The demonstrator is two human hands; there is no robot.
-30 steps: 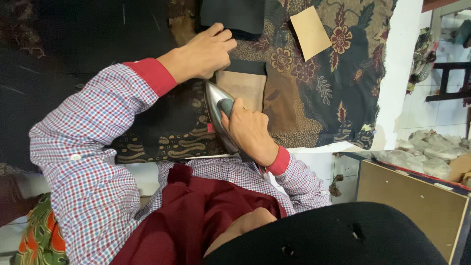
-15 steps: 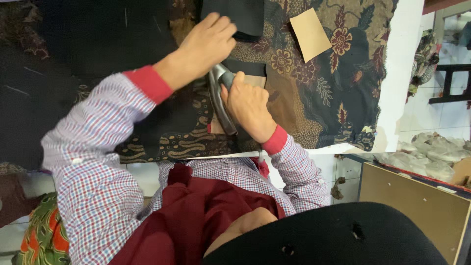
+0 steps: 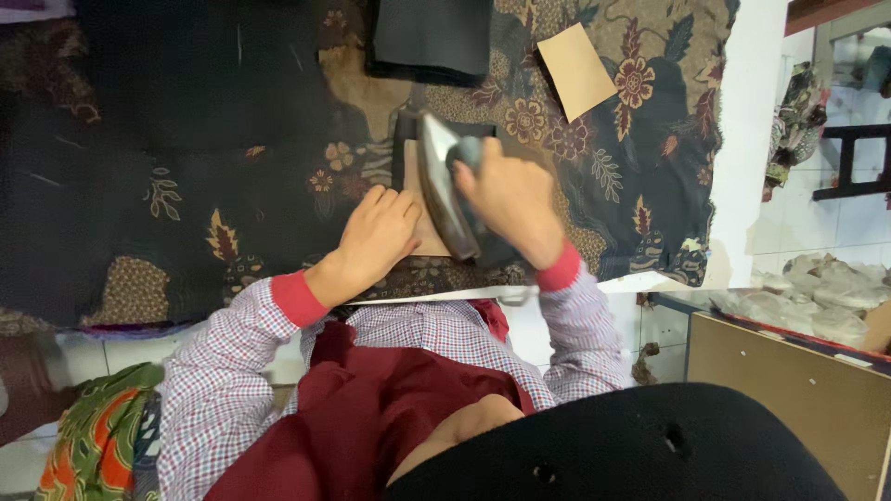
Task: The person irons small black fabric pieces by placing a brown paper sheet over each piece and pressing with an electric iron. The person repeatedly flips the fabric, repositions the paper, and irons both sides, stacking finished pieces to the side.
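- The right hand (image 3: 509, 199) is clamped around the grey handle of a clothes iron (image 3: 444, 186); the fingers wrap the handle fully.
- The clothes iron rests with its metal soleplate on a tan fabric piece (image 3: 415, 190), which lies on the batik-patterned cloth (image 3: 603, 176) that covers the surface.
- The pointed tip of the iron lies toward the far side of the surface, just beside a narrow black fabric strip (image 3: 401, 148) that borders the tan piece.
- The left hand (image 3: 379, 234) lies flat, fingers together and extended, palm down. It presses on the near edge of the tan fabric piece, just beside the iron. It grips nothing.
- A folded stack of black fabric (image 3: 432, 37) lies on the far part of the cloth, apart from both hands.
- A loose tan paper piece (image 3: 575, 70) lies on the cloth to the right of the black stack, well apart from the iron.
- Both sleeves are checked with red cuffs; the right cuff (image 3: 559, 271) sits at the near edge of the surface.
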